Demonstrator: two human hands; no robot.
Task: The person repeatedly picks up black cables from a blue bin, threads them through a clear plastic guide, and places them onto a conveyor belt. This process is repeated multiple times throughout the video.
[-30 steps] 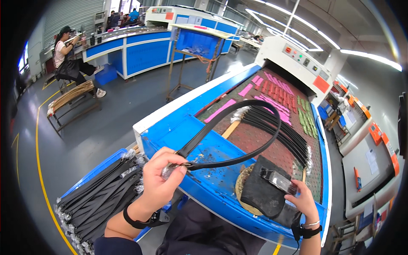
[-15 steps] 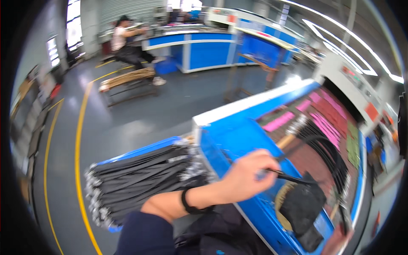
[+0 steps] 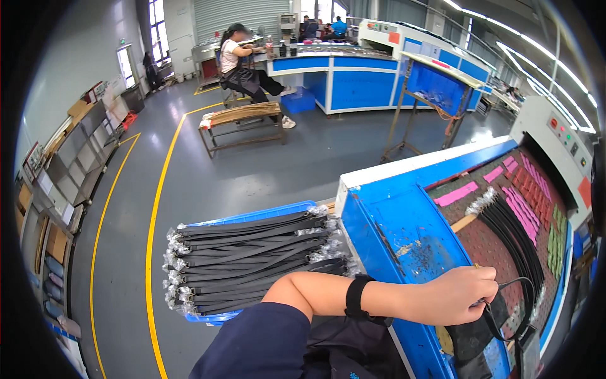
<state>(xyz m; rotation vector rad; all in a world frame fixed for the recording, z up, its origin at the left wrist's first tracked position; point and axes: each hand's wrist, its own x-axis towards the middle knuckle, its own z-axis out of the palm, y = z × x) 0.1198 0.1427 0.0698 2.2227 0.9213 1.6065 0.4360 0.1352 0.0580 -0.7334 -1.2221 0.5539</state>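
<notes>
My left hand (image 3: 464, 295) is closed, palm down, on a thin black strap (image 3: 531, 304) that bends in a loop to its right. The arm reaches across from the lower edge, with a black band (image 3: 356, 297) round the wrist. Beneath the hand lies a dark cloth-like piece (image 3: 470, 347), partly hidden, on the blue ledge of a machine. Beyond the hand, several black straps (image 3: 514, 237) with clear-wrapped ends lie side by side on the machine's reddish-brown bed (image 3: 470, 205). My right hand does not show.
A blue tray (image 3: 252, 215) full of black straps (image 3: 246, 252) stands left of the machine. Pink strips (image 3: 456, 194) and green strips (image 3: 555, 240) lie on the bed. Farther off are a low bench (image 3: 243, 115), a seated person (image 3: 237, 63) and a wheeled stand (image 3: 435, 85).
My left hand has moved right and nearer, over the dark cloth-like piece, still holding the strap. The view has swung left. The right hand, at the lower right before, is out of sight.
</notes>
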